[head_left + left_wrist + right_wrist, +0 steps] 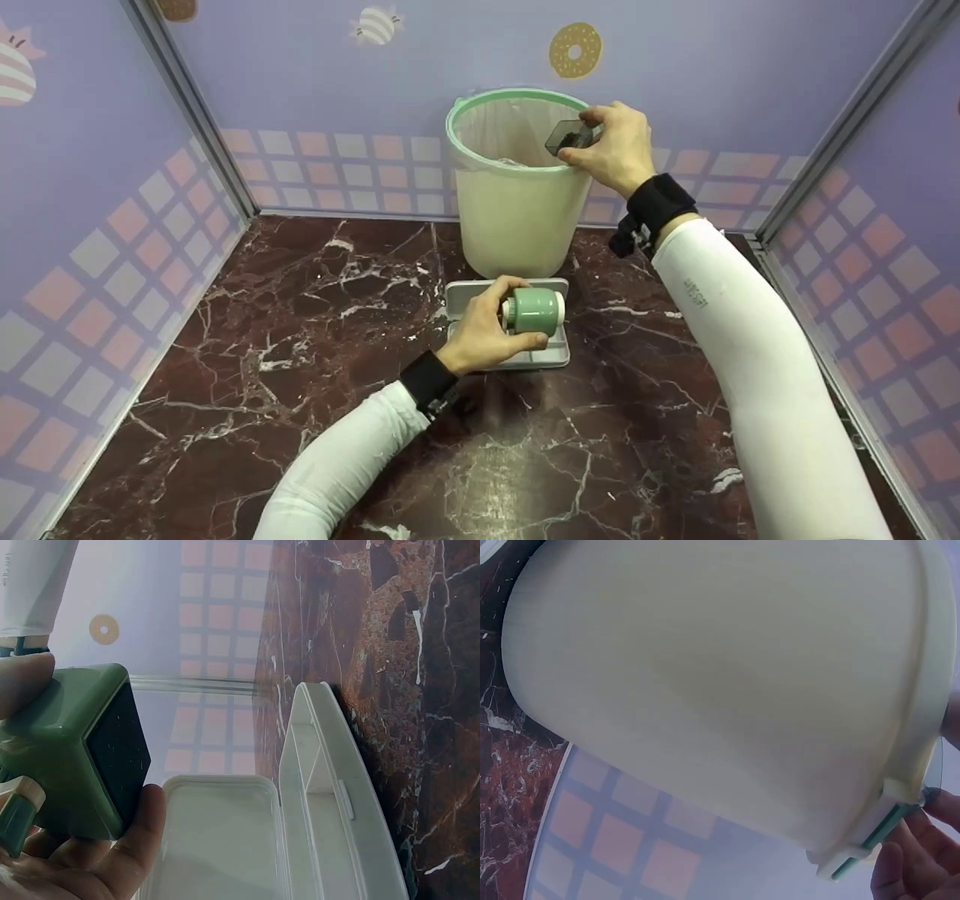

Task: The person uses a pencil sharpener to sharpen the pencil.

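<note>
My left hand [480,337] grips a green pencil sharpener [536,311] above an open pale pencil case [466,296]. In the left wrist view the sharpener's boxy body [56,742] has a dark end face, and a small crank handle [16,821] sticks out at its side. At the bin's rim, my right hand [619,146] pinches a dark see-through shavings drawer [568,136], tilted over the opening, with dark bits inside. The bin [517,217] is cream with a green rim and a clear liner. In the right wrist view its wall hides most of the drawer.
Patterned panels [337,169] enclose the back and both sides. The bin stands against the back panel, just behind the pencil case. A dark red marbled tabletop [300,337] lies under everything. The case's compartments [330,817] show in the left wrist view.
</note>
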`<action>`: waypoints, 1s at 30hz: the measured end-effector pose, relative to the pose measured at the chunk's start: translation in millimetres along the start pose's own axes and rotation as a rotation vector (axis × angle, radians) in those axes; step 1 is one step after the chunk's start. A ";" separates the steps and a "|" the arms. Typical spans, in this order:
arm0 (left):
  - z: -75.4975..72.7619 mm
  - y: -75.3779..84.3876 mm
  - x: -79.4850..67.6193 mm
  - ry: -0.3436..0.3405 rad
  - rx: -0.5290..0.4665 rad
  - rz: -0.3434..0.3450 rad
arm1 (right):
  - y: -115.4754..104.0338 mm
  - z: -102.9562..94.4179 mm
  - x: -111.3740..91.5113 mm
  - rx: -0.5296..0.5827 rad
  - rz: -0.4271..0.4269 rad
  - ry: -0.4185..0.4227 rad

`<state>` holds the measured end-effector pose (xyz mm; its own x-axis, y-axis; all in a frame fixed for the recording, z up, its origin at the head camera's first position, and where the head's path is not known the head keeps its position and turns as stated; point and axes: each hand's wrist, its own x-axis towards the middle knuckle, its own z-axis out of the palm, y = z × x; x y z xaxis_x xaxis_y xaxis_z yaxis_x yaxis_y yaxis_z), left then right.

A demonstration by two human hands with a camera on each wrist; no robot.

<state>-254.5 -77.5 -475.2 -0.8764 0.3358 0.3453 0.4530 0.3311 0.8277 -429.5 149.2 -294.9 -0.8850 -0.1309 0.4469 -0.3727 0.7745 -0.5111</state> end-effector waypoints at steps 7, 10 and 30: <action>0.5 -0.6 -0.2 0.003 0.007 -0.010 | -7.4 0.1 1.6 -0.009 0.015 -0.030; 0.9 -0.4 0.1 0.001 0.007 -0.015 | -10.5 0.1 2.0 -0.022 0.011 -0.045; -0.4 -1.0 -2.8 0.013 0.017 -0.018 | -35.0 -7.3 8.1 -0.451 -0.348 -0.213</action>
<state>-252.5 -79.1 -476.8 -0.8862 0.3185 0.3364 0.4401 0.3523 0.8260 -421.6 125.5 -268.0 -0.7865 -0.5082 0.3510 -0.5360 0.8440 0.0210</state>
